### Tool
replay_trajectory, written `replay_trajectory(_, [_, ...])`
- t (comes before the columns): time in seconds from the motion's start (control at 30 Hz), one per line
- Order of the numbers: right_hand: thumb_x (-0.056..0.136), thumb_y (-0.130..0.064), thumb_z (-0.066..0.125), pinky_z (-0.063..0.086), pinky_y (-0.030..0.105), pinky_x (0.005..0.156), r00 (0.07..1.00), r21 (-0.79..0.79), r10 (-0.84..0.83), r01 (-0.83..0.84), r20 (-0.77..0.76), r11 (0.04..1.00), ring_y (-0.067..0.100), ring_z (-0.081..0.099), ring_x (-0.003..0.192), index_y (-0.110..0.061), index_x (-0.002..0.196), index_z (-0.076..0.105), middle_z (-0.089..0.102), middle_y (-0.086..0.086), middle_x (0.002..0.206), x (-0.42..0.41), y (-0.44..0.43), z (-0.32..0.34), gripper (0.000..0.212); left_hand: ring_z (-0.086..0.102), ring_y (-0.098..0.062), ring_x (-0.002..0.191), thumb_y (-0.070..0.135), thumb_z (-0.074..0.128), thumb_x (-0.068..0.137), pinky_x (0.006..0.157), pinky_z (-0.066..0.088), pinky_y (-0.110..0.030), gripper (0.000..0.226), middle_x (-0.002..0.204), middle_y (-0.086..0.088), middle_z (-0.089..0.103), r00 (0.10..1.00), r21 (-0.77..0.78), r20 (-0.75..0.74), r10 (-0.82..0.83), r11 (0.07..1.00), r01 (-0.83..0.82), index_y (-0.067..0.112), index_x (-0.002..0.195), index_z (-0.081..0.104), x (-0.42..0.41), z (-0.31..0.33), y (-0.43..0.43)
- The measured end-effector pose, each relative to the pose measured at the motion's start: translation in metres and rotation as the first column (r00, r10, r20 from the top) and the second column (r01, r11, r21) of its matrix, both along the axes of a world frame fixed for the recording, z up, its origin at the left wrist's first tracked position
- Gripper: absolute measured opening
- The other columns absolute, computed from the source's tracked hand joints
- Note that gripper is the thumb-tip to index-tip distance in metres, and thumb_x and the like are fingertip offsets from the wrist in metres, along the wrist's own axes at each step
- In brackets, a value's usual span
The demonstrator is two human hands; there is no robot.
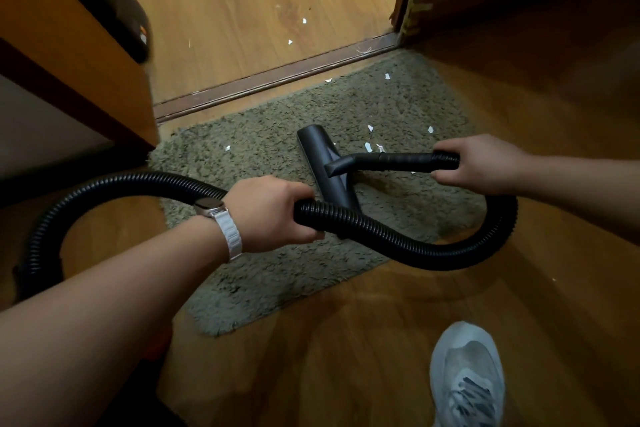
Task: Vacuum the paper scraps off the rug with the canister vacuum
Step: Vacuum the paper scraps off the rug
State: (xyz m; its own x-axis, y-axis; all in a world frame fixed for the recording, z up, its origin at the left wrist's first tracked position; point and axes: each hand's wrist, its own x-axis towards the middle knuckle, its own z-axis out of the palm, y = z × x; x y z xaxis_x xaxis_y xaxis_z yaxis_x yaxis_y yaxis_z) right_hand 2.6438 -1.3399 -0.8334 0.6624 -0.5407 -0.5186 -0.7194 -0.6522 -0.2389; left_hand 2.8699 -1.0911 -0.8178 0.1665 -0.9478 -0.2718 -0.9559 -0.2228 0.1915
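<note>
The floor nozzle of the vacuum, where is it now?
In the head view the floor nozzle lies on the rug near its middle, between the left hand and right hand.

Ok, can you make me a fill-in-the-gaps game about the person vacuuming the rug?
1. The floor nozzle is resting on the green ____.
2. The left hand has a white-strapped ____ on its wrist.
3. The right hand and the left hand both grip the ribbed black ____.
4. The paper scraps beside the nozzle are ____ in colour.

Missing words: rug; watch; hose; white
</note>
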Motion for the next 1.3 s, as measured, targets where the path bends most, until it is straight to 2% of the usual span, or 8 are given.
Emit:
replay_trajectory(0.23, [0.09,-0.045,0.065,0.037,0.028,0.05,0.996,-0.039,0.082,-0.081,0.026,0.996,0.013,0.057,0.061,-0.032,0.102,0.062,0.062,-0.003,0.071,0.031,0.014,-0.005,0.017,0.059,-0.011,0.066,0.072,0.061,0.072,0.061,0.053,-0.029,0.041,0.068,0.012,0.06,1.0,0.03,-0.01,0.024,0.999,-0.024,0.034,0.087,0.059,0.016,0.004,0.026])
replay_trajectory(0.4, [0.087,-0.048,0.064,0.049,0.032,0.062,0.992,-0.075,0.122,-0.119,0.036,0.99,0.01,0.057,0.066,-0.031,0.101,0.062,0.062,-0.007,0.073,0.055,0.026,-0.012,0.022,0.057,-0.009,0.065,0.072,0.06,0.073,0.06,0.05,-0.028,0.037,0.067,0.012,0.057,1.0,0.05,-0.004,0.031,0.998,-0.031,0.036,0.081,0.053,0.024,0.01,0.045])
replay_trajectory(0.6, [0.087,-0.05,0.065,0.052,0.032,0.07,0.989,-0.05,0.136,-0.134,0.055,0.99,0.014,0.06,0.074,-0.032,0.11,0.062,0.064,-0.006,0.083,0.089,0.043,-0.015,0.029,0.054,-0.011,0.063,0.07,0.062,0.074,0.057,0.042,-0.027,0.039,0.063,0.011,0.054,0.998,0.038,0.02,0.053,0.998,-0.053,0.032,0.078,0.053,0.038,0.016,0.073])
replay_trajectory(0.67, [0.087,-0.05,0.065,0.054,0.033,0.071,0.989,-0.042,0.128,-0.125,0.068,0.991,0.016,0.06,0.076,-0.03,0.111,0.063,0.064,-0.004,0.085,0.101,0.048,-0.017,0.031,0.058,-0.012,0.067,0.071,0.061,0.073,0.061,0.047,-0.028,0.043,0.066,0.01,0.057,0.997,0.047,0.02,0.071,0.996,-0.071,0.03,0.082,0.057,0.044,0.017,0.084])
replay_trajectory(0.77, [0.087,-0.049,0.066,0.048,0.03,0.065,0.991,-0.015,0.085,-0.084,0.102,0.996,0.018,0.06,0.077,-0.027,0.114,0.062,0.065,-0.001,0.091,0.12,0.056,-0.019,0.035,0.06,-0.012,0.073,0.072,0.06,0.072,0.067,0.052,-0.031,0.046,0.072,0.01,0.06,0.994,0.069,0.026,0.11,0.991,-0.112,0.029,0.09,0.062,0.055,0.019,0.101])
replay_trajectory(0.97, [0.088,-0.047,0.067,0.043,0.028,0.053,0.988,0.015,0.023,-0.026,0.15,1.0,0.018,0.061,0.068,-0.022,0.114,0.062,0.063,0.0,0.085,0.161,0.069,-0.023,0.036,0.059,-0.012,0.073,0.07,0.062,0.072,0.066,0.05,-0.031,0.045,0.072,0.01,0.06,0.978,0.093,0.008,0.209,0.974,-0.209,0.029,0.089,0.061,0.074,0.025,0.13])
replay_trajectory(1.1, [0.089,-0.046,0.067,0.05,0.029,0.054,0.991,0.024,0.032,-0.035,0.133,0.999,0.022,0.065,0.066,-0.021,0.114,0.061,0.065,0.004,0.085,0.184,0.078,-0.025,0.036,0.058,-0.009,0.071,0.07,0.063,0.072,0.062,0.05,-0.031,0.042,0.07,0.01,0.06,0.964,0.104,0.0,0.265,0.959,-0.264,0.03,0.086,0.061,0.084,0.027,0.147])
replay_trajectory(1.3, [0.088,-0.046,0.067,0.046,0.027,0.053,0.989,0.018,0.068,-0.071,0.132,0.997,0.02,0.062,0.066,-0.022,0.114,0.061,0.063,0.001,0.082,0.199,0.092,-0.029,0.036,0.059,-0.01,0.073,0.072,0.061,0.07,0.065,0.052,-0.033,0.047,0.072,0.01,0.061,0.954,0.097,0.015,0.301,0.949,-0.301,0.029,0.09,0.063,0.088,0.026,0.162])
